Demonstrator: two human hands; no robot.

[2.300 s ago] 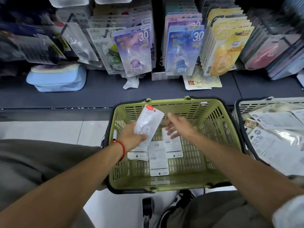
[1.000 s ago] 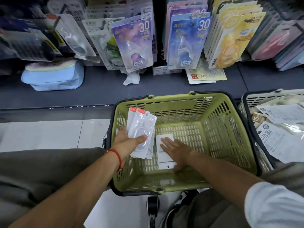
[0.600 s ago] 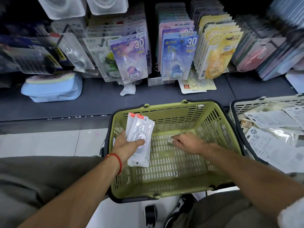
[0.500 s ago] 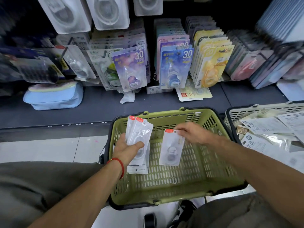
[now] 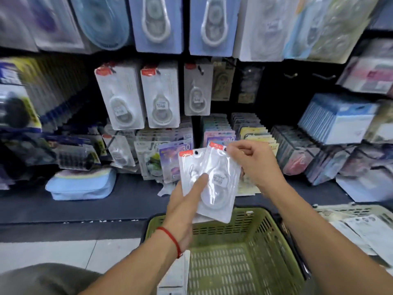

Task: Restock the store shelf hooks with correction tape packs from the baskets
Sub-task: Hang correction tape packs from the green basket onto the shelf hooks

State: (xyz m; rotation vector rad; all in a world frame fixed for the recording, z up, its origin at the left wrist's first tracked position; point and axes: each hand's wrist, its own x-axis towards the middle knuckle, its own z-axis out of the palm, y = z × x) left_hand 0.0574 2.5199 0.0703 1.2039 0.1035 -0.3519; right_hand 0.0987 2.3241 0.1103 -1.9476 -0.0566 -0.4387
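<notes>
Above the near green slotted plastic basket [image 5: 244, 248], the left hand [image 5: 182, 207] grips a fanned stack of clear, red-topped correction tape blister packs [image 5: 214, 184], thumb pressed across their fronts. The right hand [image 5: 253, 165] pinches the top corner of the frontmost pack. Matching packs hang on the far shelf hooks [image 5: 157, 96].

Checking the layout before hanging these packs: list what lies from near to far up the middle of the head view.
Green basket → left hand and right hand holding the correction tape packs → dark shelf ledge → white hanging packs with red tops → blue-backed packs on top.
</notes>
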